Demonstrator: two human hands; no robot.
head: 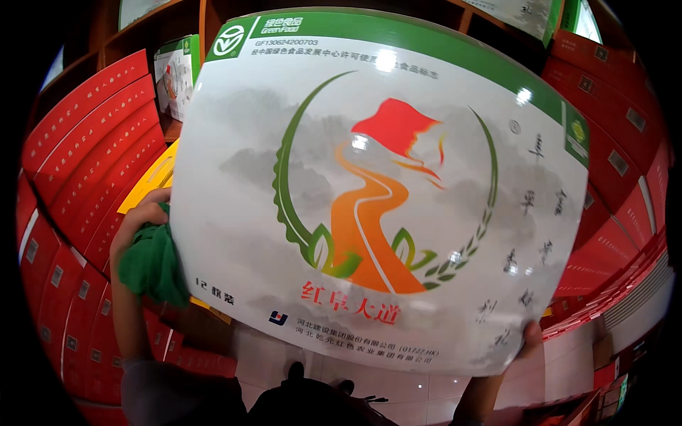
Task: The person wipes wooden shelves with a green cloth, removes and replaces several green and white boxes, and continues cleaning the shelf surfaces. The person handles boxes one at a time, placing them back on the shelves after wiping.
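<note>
A large white gift carton (245, 175) with a green top band fills the middle of the view, tilted, its printed face towards me. It bears a red flag, an orange winding road, green leaf arcs and writing. My left hand (152, 210) is at the carton's left edge with a bunched green cloth (152, 266) in its grip; the carton hides part of the fingers. At the lower right corner, my right hand (530, 338) grips the carton, thumb on the face and the other fingers hidden behind it.
Red boxes (90, 122) are stacked at the left, with more red boxes (613, 122) at the right. A yellow box (152, 175) lies behind my left hand. A wooden shelf (154, 24) holds a smaller similar carton (173, 80). Pale floor tiles (319, 367) show below.
</note>
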